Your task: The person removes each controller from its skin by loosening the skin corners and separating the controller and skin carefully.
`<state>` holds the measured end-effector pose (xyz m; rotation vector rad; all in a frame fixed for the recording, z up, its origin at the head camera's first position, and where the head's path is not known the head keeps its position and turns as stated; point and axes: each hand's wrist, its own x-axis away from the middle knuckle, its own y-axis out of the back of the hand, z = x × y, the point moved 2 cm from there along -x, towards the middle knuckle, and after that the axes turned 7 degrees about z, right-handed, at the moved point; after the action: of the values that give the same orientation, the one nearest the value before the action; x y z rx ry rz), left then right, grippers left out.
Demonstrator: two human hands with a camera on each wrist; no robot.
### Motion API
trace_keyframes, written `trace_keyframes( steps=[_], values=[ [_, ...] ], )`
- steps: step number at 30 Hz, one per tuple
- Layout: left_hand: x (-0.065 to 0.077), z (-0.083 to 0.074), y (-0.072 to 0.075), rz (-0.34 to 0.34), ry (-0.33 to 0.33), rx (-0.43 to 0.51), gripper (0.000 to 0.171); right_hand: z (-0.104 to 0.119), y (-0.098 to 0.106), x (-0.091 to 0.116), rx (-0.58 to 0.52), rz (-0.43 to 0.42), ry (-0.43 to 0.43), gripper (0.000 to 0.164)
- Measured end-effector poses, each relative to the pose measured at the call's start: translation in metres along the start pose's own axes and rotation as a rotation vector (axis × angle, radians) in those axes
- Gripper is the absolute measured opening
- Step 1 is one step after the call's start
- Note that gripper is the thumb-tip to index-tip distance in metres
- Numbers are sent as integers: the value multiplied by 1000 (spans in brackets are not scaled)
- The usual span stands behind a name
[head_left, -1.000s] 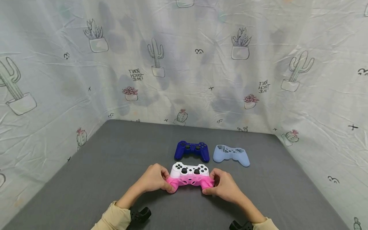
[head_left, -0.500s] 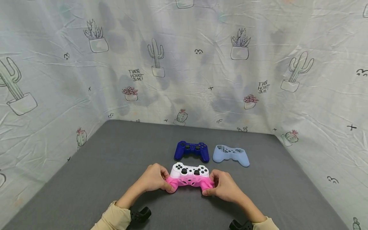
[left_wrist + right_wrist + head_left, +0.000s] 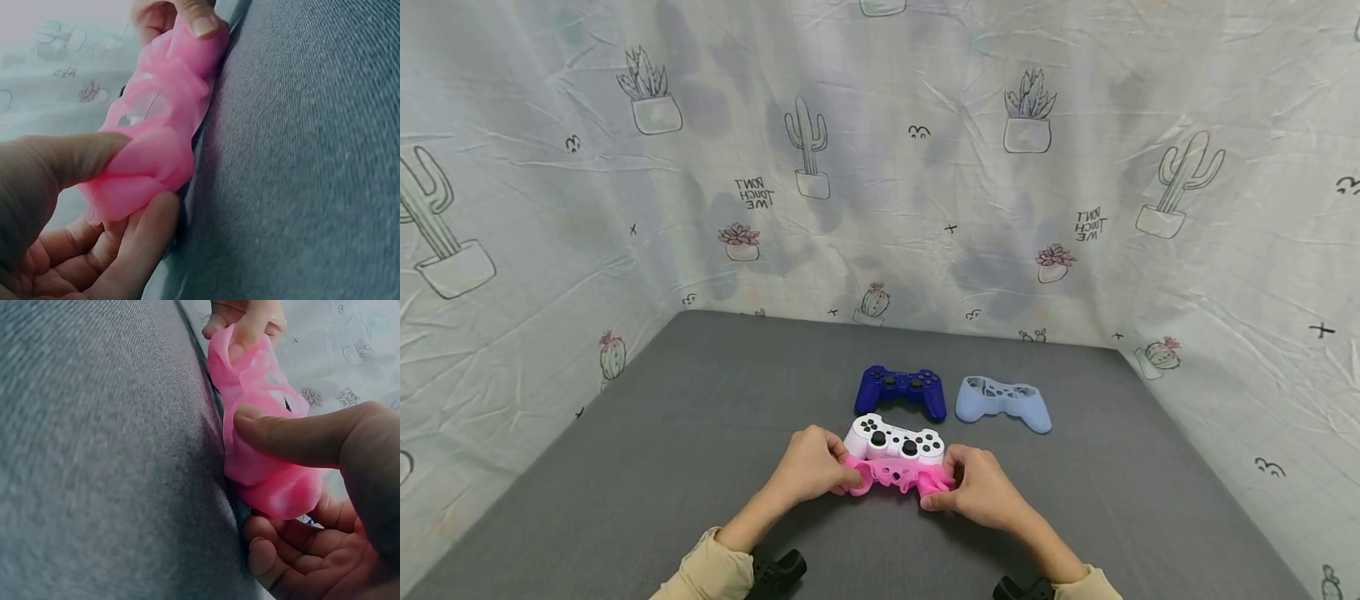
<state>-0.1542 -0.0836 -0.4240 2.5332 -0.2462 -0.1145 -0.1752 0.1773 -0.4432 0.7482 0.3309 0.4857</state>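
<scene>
A white game controller lies on the grey tabletop, its buttons and sticks facing up. Over its near side sits a stretchy pink silicone cover, which reaches round the grips and leaves the white upper half bare. My left hand pinches the cover at the left grip. At the right grip, my right hand pinches it between thumb and fingers. Both wrist views show the pink cover wrinkled and loose, with folds at the grip ends. Little of the white body shows there.
Behind the white controller lies a dark blue controller. To its right is a light blue silicone cover with cut-out holes. The grey tabletop is bordered at the back and sides by a printed cactus curtain.
The pink cover has slid toward me on the left grip and now bunches there. The white controller has tilted slightly, its left side further away. My left hand has shifted a little right.
</scene>
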Motion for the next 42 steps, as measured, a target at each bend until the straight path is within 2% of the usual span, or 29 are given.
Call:
trace_keyframes(
  steps=[4, 11, 20, 36, 42],
  values=[
    [1, 0, -1, 16, -10, -18, 23, 1, 0, 2, 4, 0, 2, 49],
    [1, -1, -1, 46, -20, -30, 22, 0, 3, 1, 37, 32, 60, 45],
    [-1, -1, -2, 46, -23, -41, 23, 0, 8, 1, 42, 86, 67, 44],
    [0, -2, -4, 28, -23, -42, 24, 0, 11, 0, 3, 92, 85, 43],
    [1, -3, -5, 21, -23, -38, 25, 2, 11, 2, -27, 82, 66, 43]
  ],
)
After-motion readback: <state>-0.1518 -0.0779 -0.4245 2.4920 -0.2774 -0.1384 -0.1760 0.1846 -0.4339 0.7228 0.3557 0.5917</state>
